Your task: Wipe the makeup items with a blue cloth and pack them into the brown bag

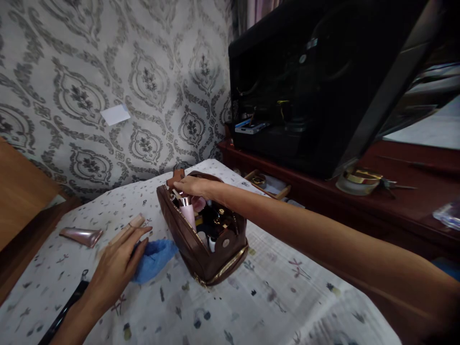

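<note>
A brown leather toiletry pouch [194, 249] stands unzipped on the patterned sheet, packed with small bottles and tubes; a pale pink tube [188, 213] sticks up inside. My right hand [192, 185] reaches over the pouch's far end, fingers curled at its rim beside a brown pull tab. My left hand [120, 261] lies on the sheet left of the pouch, fingers stretched out, touching a blue cloth [156, 258] and a slim beige tube [127, 228].
A rose-gold tube [82, 235] lies further left, a black strap [63, 314] near my left wrist. A dark wooden dresser [388, 191] holds a large black case [323, 86], a glass jar with a gold lid [357, 181] and a small tray.
</note>
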The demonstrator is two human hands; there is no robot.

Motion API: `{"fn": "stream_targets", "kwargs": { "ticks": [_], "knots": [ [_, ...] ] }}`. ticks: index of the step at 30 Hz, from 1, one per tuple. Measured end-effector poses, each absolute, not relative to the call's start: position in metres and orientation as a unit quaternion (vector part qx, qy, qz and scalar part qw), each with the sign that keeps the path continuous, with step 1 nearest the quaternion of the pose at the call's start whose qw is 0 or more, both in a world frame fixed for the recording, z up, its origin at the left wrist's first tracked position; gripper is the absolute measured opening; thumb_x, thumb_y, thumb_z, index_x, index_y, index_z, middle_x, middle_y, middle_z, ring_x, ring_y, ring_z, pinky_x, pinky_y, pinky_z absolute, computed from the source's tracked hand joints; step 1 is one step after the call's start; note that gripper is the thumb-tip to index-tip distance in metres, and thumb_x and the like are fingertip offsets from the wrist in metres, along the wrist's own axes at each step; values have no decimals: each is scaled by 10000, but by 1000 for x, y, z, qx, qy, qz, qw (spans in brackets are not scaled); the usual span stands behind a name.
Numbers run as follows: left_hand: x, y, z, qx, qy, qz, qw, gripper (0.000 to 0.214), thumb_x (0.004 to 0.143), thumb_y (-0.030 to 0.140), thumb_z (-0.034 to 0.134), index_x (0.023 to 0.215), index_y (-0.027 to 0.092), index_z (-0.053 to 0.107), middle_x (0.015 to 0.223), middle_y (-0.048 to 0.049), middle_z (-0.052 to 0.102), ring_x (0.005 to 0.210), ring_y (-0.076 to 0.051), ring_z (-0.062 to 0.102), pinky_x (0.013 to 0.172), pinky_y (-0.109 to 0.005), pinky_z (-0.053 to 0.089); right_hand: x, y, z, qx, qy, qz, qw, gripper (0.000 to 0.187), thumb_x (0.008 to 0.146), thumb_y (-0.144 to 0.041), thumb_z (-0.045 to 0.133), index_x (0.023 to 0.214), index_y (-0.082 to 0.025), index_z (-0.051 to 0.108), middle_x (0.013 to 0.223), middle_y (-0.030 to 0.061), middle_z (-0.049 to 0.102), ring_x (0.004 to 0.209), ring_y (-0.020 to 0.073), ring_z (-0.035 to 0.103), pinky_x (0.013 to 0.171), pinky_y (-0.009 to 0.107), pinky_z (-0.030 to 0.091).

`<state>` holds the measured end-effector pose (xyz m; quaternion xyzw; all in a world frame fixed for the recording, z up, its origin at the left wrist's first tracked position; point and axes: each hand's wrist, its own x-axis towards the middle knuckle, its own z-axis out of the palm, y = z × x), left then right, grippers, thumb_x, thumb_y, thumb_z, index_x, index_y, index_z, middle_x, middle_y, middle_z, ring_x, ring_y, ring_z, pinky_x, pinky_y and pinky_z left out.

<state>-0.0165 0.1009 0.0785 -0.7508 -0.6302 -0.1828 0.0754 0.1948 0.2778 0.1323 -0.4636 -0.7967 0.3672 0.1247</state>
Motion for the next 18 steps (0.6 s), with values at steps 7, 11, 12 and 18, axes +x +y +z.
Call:
{"fn": "stream_targets", "kwargs": {
  "ticks": [7,11,12,18],
  "knots": [
    [-16,100,78,-748,-636,-180,61,467,1012,542,352,1207,261,670,1380,-86,646,1344,-288,561,1103,-498,483,192,287,127,-453,-776,404,173,374,1026,-424,430,1056,-181,713,916,48,760,684,152,672,578,214,519],
    [-19,97,78,-750,-636,-173,60,448,1017,523,352,1209,263,663,1367,-82,654,1284,-279,608,1076,-471,506,190,287,127,-458,-775,398,177,376,1020,-419,418,1080,-189,709,923,54,761,651,149,667,581,220,525],
    [-20,96,77,-750,-636,-171,62,438,1019,513,355,1213,264,659,1399,-80,633,1286,-279,607,1073,-467,507,191,286,128,-460,-778,390,176,384,1020,-417,417,1067,-179,715,914,60,761,660,156,670,594,223,525],
    [-26,83,65,-744,-645,-170,46,404,1032,456,344,1182,247,655,1246,-73,712,1122,-237,690,940,-359,565,200,270,144,-449,-827,295,165,386,1014,-449,486,1055,-149,725,1006,87,751,897,194,677,782,216,475]
  ]
}}
